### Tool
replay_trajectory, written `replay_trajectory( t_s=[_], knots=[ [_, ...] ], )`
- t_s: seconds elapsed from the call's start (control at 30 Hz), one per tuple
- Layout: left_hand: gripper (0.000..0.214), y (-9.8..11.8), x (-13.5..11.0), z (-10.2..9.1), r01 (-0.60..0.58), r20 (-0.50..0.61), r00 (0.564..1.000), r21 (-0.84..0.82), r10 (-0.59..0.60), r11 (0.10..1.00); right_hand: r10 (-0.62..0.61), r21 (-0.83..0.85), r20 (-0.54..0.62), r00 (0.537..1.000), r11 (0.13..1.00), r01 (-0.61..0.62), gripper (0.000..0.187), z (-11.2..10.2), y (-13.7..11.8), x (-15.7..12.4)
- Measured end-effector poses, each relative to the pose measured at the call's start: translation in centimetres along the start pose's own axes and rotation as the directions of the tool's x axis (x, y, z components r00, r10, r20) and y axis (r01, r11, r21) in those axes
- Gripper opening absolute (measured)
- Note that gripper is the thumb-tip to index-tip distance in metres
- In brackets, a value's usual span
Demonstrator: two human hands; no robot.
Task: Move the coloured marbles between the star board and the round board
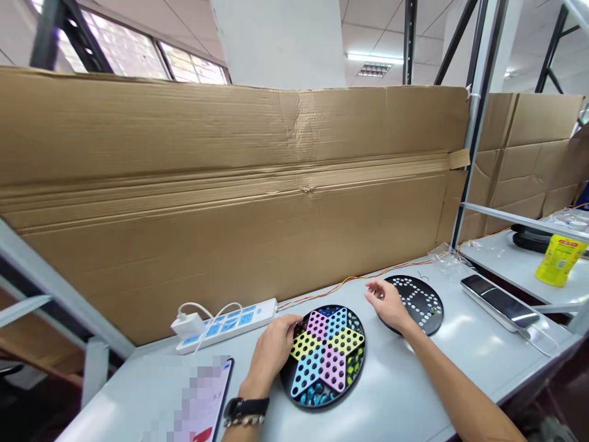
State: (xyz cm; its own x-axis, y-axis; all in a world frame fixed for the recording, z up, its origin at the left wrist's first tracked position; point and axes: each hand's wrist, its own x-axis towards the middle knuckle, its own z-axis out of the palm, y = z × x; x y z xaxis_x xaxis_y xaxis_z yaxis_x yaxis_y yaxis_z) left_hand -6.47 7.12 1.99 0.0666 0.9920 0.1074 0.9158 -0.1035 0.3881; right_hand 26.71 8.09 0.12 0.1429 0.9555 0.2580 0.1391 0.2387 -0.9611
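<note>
A round black Chinese checkers board [323, 367] lies on the table, its star of pink, blue and yellow points full of holes. Glass marbles [317, 393] fill compartments around the star, blue ones at the front and yellow-green ones at the right. My left hand [272, 347] is at the board's upper left edge, fingertips closed together over a compartment with dark reddish marbles; what they grip is hidden. To the right, my right hand [389, 304] hovers at the left edge of a black disc [435, 288] with white dots, fingers curved and apart, no object visible in them. A small green marble [432, 310] sits on the disc.
A white power strip [257, 314] with a plugged-in charger stands behind my left hand. A tablet [216, 393] lies at the front left. A phone [499, 298] with a cable rests at the right. A cardboard wall [239, 245] closes off the back.
</note>
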Motion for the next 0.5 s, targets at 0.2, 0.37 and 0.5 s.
replay_trajectory(
  t_s=[0.2, 0.37, 0.5],
  knots=[
    [0.036, 0.8, -0.5, -0.2, -0.009, 0.019, 1.0, 0.053, 0.008, 0.999, 0.014, -0.11, -0.153, 0.988, 0.993, -0.031, 0.041, -4.1, 0.7, 1.8],
    [0.038, 1.6, -0.5, 0.2, 0.026, -0.005, 1.0, 0.074, -0.026, 0.997, 0.086, -0.426, -0.071, 0.994, 0.898, -0.108, 0.017, -5.7, 0.3, 1.5],
    [0.037, 1.8, -0.5, 0.4, 0.049, -0.031, 0.998, 0.073, -0.047, 0.996, 0.207, -0.657, 0.038, 0.978, 0.742, -0.132, 0.012, -6.6, 0.2, 0.8]
  ],
)
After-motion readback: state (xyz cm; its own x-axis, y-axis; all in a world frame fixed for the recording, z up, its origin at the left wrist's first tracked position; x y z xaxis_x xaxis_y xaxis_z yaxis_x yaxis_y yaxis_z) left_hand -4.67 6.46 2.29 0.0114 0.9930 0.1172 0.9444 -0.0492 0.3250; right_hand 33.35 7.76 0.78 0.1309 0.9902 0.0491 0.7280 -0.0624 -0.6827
